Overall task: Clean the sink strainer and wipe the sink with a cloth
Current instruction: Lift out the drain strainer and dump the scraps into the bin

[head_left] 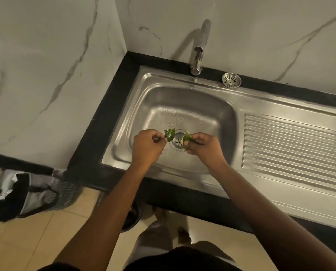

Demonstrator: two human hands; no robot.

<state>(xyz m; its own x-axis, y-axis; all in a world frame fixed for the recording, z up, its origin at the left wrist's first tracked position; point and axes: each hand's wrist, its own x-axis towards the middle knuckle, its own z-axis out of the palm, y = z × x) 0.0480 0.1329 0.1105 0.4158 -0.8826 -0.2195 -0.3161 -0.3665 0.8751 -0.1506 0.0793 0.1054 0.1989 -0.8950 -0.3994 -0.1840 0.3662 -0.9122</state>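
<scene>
Left hand [146, 146] pinching green leaf [169, 134], right hand [203, 147] pinching leaf scrap [187, 138], over drain [178, 141]; strainer [231, 80] on sink [202, 96] rim.

Head cam, steep down, sink [184, 106] prob. close

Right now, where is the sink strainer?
In the head view, the sink strainer sits out of the basin on the back rim of the sink, right of the tap, against the marble wall.
</scene>
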